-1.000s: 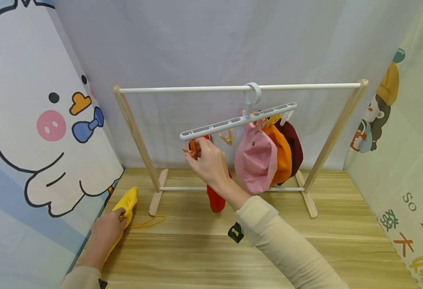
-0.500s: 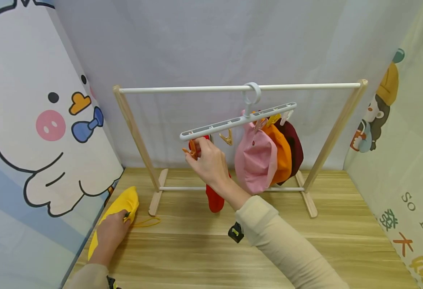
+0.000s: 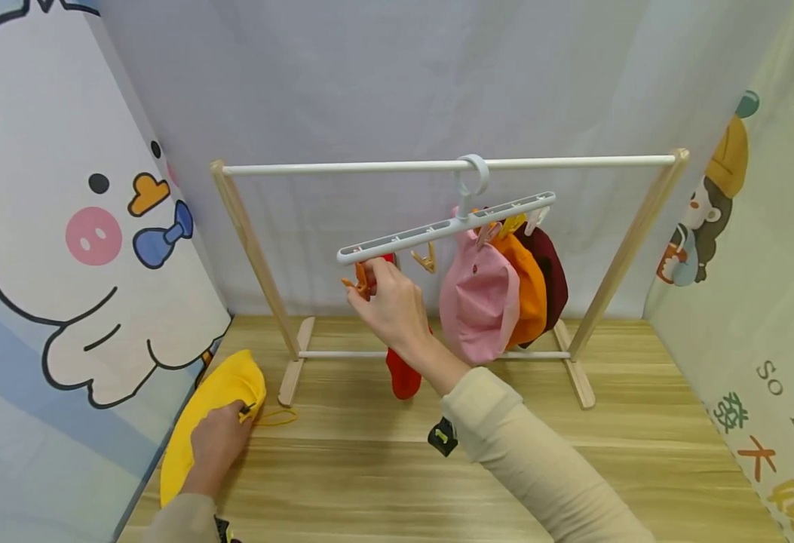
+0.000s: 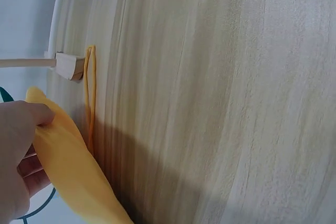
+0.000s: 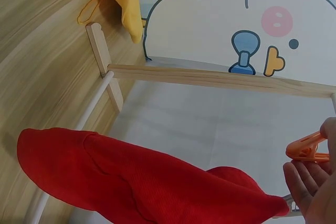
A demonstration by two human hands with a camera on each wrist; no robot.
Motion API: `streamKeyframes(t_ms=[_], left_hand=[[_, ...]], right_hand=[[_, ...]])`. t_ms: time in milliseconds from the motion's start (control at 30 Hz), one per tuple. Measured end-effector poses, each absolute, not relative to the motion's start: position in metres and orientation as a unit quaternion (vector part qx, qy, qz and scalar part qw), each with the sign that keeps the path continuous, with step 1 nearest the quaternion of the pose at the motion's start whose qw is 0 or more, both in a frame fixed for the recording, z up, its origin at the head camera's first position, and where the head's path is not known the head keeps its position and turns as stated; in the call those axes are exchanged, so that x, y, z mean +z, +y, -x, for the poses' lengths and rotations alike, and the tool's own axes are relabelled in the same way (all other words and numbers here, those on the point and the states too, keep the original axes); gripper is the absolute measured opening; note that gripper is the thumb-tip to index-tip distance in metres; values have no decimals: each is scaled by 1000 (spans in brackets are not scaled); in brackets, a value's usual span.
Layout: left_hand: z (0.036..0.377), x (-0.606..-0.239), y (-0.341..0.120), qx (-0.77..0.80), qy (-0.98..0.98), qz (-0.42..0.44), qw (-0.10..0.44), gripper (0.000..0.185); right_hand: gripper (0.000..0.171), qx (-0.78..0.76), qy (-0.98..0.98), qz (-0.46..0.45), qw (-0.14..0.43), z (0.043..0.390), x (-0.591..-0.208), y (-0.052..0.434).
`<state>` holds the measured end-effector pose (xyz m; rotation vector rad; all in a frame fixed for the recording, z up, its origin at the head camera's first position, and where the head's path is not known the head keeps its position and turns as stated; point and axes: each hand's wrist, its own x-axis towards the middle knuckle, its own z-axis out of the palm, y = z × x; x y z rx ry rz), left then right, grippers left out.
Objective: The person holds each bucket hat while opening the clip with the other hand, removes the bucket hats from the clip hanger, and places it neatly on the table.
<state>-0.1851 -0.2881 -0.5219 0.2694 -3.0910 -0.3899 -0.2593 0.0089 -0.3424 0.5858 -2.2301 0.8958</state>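
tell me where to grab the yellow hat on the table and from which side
Pinch the raised edge of the yellow hat nearest the rack, coming from above: it lies flat and limp on the table, and the left hand already grips it there.

A pale grey cloth backdrop [image 3: 397, 83] hangs across the back, softly and evenly lit. On the left stands a printed panel [image 3: 64, 226] with a white cartoon animal — pink cheek, orange beak, blue bow tie. The right panel [image 3: 743, 249] shows a small cartoon figure in a yellow hat above coloured lettering. Below lies a light wood-grain tabletop [image 3: 573, 467] — planks running side to side.
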Motion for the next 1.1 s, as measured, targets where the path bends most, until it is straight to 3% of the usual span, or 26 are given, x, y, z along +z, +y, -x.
streamKeyframes(t_ms=[1100], left_hand=[[181,-549,-283,-133,-988,-66,-43,29]], right_hand=[[22,337,-851,-226,334,261,-344,9]])
